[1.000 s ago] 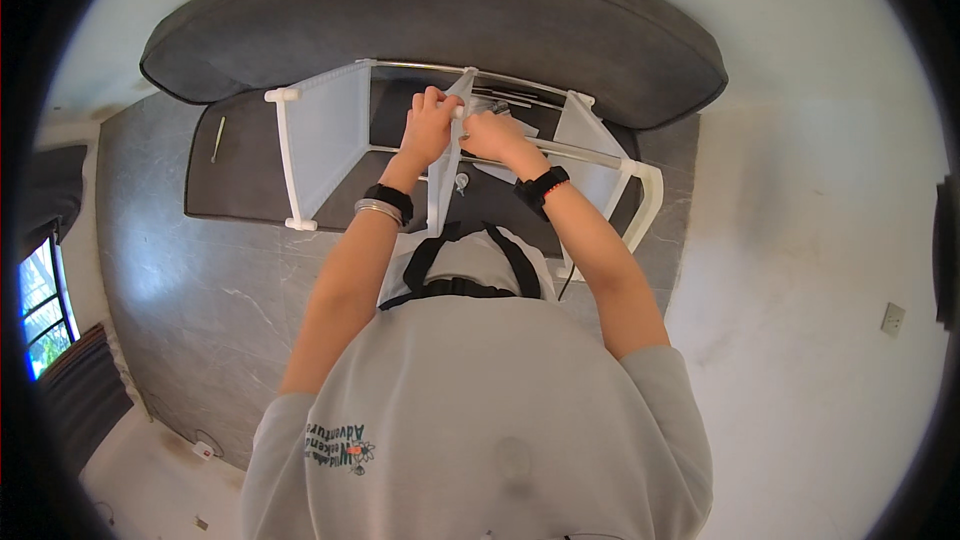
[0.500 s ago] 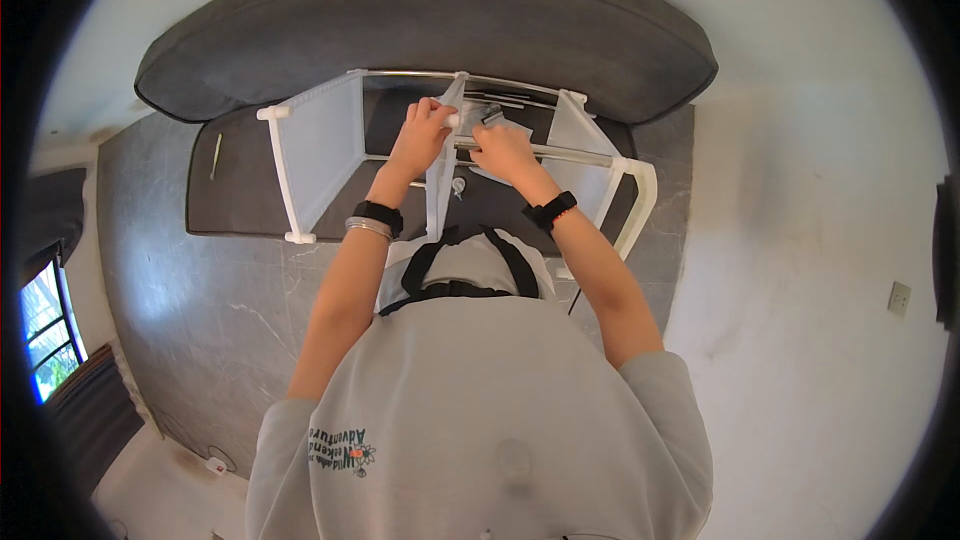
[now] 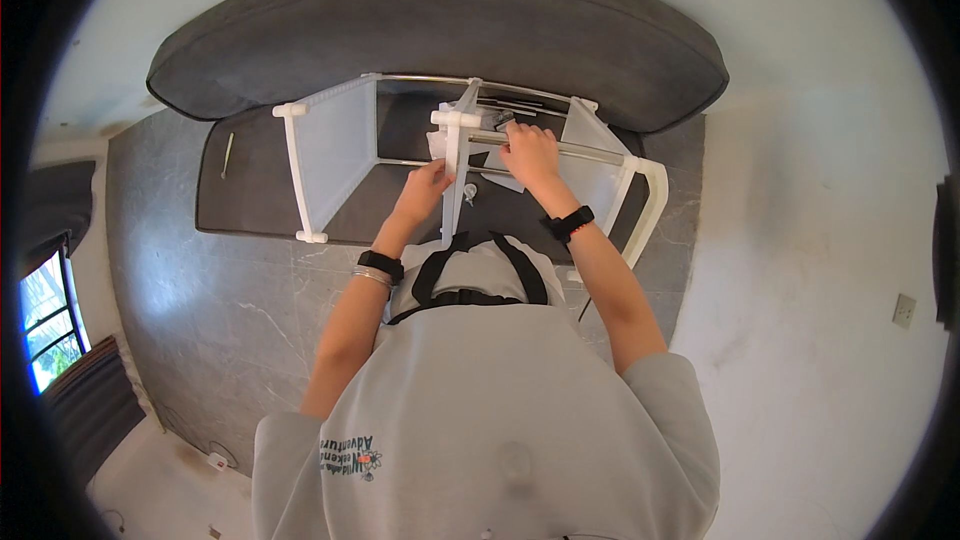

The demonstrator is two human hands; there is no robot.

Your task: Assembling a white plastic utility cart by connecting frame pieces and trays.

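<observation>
white mesh panels (image 3: 340, 155): three, one at left, one in middle, one at right | metal rods (image 3: 560, 145): at least three, thin and silver | hands: two, left hand (image 3: 428, 185) and right hand (image 3: 530, 152) | black wrist bands (image 3: 570, 224): two | silver bracelet (image 3: 372, 278): one | grey mat (image 3: 250, 190): one

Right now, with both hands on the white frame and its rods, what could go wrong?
1. The middle panel stands upright, steadied only by the left hand; it may tip.
2. The right hand grips the metal rod near the joint; fingers might get pinched.
3. Loose rods behind may roll away.
</observation>
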